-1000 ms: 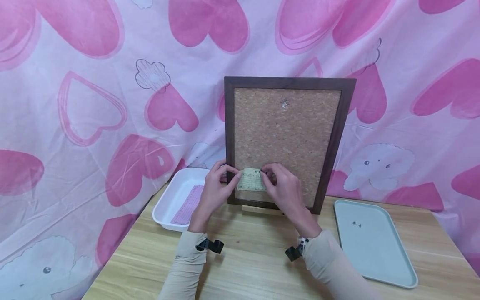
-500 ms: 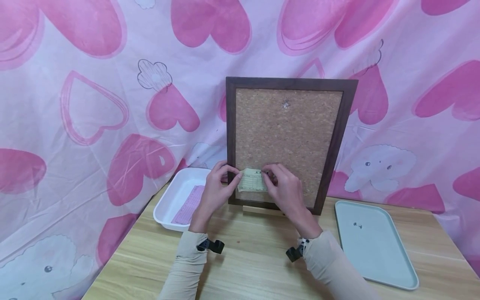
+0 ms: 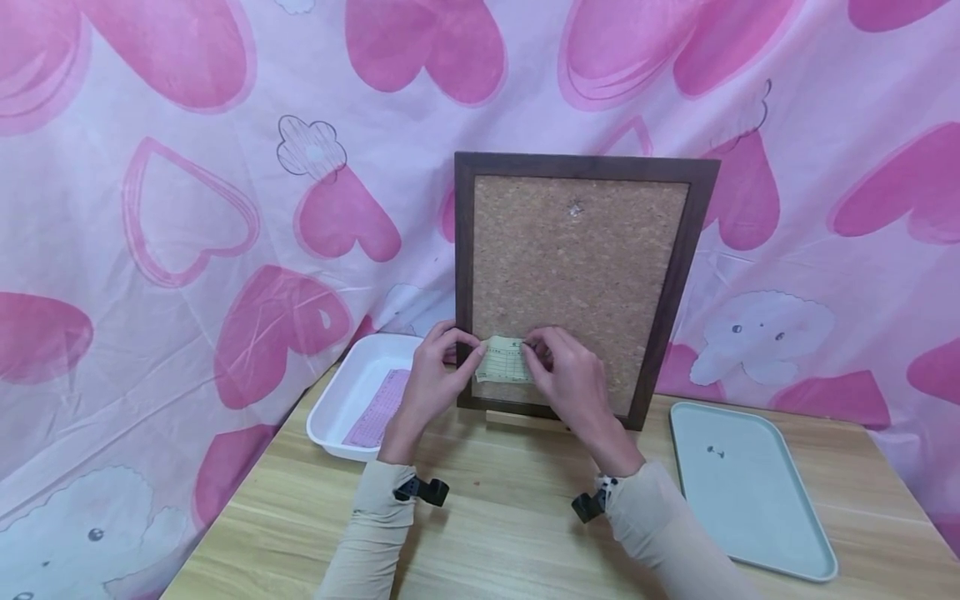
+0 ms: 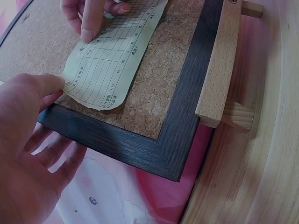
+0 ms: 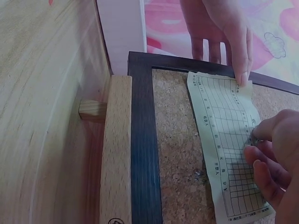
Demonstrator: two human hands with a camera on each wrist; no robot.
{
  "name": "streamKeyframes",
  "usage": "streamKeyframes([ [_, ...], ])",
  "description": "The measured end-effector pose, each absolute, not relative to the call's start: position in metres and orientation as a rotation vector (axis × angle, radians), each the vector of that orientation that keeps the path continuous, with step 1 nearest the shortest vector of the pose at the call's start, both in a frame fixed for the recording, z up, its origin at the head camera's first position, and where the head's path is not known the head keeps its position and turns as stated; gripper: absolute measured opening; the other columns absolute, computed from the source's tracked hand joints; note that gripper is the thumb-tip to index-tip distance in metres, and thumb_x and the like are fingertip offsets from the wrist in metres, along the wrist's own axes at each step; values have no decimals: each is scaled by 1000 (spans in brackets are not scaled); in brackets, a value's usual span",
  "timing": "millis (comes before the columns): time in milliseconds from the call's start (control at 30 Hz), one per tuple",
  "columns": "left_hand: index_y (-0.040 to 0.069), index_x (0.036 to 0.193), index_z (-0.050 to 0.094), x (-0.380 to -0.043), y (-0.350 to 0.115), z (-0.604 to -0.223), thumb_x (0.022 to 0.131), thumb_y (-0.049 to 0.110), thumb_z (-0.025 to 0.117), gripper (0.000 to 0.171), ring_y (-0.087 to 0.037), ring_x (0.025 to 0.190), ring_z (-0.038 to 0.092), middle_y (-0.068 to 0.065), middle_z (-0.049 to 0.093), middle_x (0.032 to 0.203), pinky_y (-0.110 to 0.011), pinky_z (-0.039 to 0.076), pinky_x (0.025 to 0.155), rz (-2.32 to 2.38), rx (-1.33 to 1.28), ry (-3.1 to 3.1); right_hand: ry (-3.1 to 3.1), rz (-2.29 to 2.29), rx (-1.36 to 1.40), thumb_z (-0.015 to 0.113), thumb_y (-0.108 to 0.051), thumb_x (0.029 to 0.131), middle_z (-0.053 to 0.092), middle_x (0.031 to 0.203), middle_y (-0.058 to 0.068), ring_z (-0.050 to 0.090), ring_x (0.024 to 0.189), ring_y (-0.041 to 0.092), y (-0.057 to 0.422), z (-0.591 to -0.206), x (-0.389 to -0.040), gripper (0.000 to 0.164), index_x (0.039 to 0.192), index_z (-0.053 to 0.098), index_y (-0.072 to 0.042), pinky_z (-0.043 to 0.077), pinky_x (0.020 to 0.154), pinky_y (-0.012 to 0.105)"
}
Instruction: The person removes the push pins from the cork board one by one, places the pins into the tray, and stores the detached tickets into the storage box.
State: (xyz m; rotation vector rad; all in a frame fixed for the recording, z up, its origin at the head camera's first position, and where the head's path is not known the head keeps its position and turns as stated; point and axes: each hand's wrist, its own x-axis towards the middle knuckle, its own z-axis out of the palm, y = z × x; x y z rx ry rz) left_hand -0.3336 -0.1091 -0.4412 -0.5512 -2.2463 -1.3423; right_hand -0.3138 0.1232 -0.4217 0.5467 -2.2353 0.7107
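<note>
A pale green receipt slip point(image 3: 502, 360) printed with a grid lies against the lower part of a dark-framed cork board point(image 3: 577, 267). My left hand point(image 3: 435, 367) pinches the slip's upper left corner between thumb and forefinger; in the left wrist view its other fingers point(image 4: 53, 156) reach past the frame's edge. My right hand point(image 3: 573, 375) is at the top edge of the slip, thumb and forefinger pinching a small dark pushpin point(image 5: 252, 139) against the paper. Its tip is hidden, so I cannot tell whether it is in the cork.
At left, a white basin point(image 3: 322, 425) contains a pink printed slip point(image 3: 378, 408). A grey-green tray point(image 3: 757, 500) with a few tiny metallic pieces point(image 3: 716, 452) lies at right. A small shiny cluster point(image 3: 575, 208) is high on the cork. A wooden stand point(image 4: 219, 65) supports the board.
Both hands stay at the slip with almost no movement. The whole head view has shifted very slightly.
</note>
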Motion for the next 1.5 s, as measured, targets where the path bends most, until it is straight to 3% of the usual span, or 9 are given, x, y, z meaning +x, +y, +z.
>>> streamKeyframes([
  [500,15,102,78,-332,-106,-440,100,25,80,10,-20,100,76,-8,66,141,-40,66,86,-1353,-565,-2225,-2296,709,524,78,-21,101,70,87,-2,61,68,10,124,-422,-310,7,103,76,-14,50,56,29],
  [1267,15,102,77,-331,-103,-440,100,30,80,15,-24,100,74,-7,65,140,-43,66,86,-1345,-524,-2211,-2262,826,563,74,-20,104,74,89,0,69,73,9,139,-416,-293,8,107,72,-13,60,64,27],
  [1500,15,102,76,-330,-103,-439,101,31,79,16,-24,100,74,-7,65,139,-39,66,84,-1341,-516,-2204,-2231,828,522,77,-17,102,75,88,1,68,71,10,157,-416,-285,8,106,71,-13,61,61,32],
])
